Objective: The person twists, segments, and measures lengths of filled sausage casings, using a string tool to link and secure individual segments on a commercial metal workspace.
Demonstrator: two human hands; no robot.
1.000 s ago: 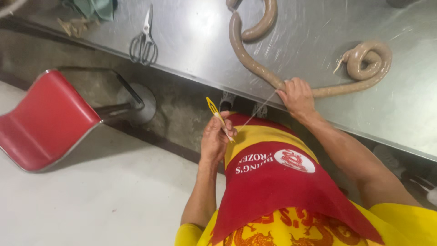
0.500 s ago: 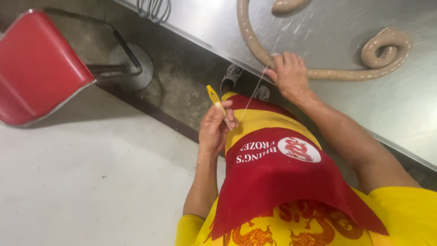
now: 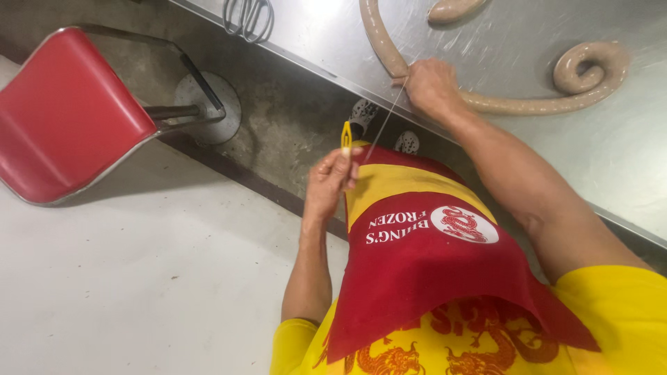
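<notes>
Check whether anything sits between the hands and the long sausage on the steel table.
Nothing visible does. The right hand already grips the long sausage near the edge of the steel table. A thin string runs from there down to the left hand, which holds a small yellow tool below the table edge.

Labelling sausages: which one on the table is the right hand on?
The long coiled sausage, pinched by the right hand where string meets it; the short piece lies untouched.
</notes>
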